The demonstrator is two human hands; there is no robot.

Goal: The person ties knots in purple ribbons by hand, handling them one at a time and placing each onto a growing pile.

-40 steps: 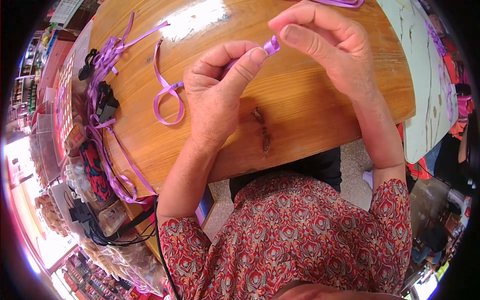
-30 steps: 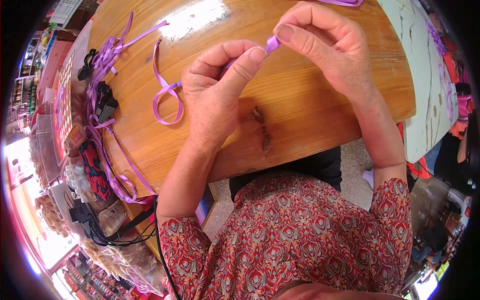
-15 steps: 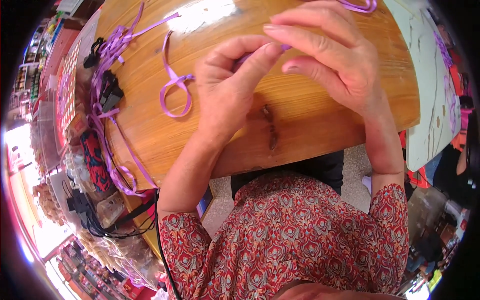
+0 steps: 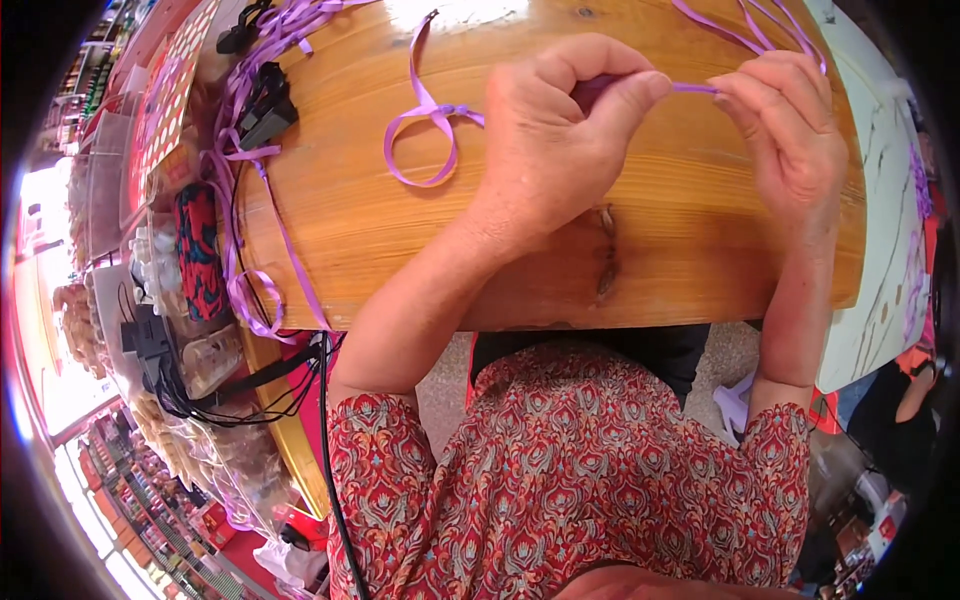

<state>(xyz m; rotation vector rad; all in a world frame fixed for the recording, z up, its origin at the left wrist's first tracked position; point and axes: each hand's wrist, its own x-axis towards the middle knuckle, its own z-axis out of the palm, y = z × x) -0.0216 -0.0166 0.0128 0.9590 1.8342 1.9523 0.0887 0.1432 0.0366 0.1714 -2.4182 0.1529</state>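
Observation:
A purple ribbon (image 4: 692,88) is stretched taut between my two hands, above the wooden table. My left hand (image 4: 575,125) pinches it between thumb and curled fingers. Off to the right, my right hand (image 4: 785,130) grips the other side of the short span with thumb and fingertips. Left of my left hand, a purple ribbon loop with a knot (image 4: 420,180) lies on the wood, one tail running behind that hand. Whether this loop belongs to the held ribbon is hidden by the hand.
Tangled purple ribbons (image 4: 235,110) and black clips (image 4: 268,105) line the table's left side. More purple ribbon (image 4: 725,38) lies at the far right. A white marbled surface (image 4: 870,290) adjoins the right edge. Black cables (image 4: 190,400) hang at the lower left.
My hands have moved apart, the right one going rightward and down, and the ribbon between them now shows stretched. The whole view has shifted slightly.

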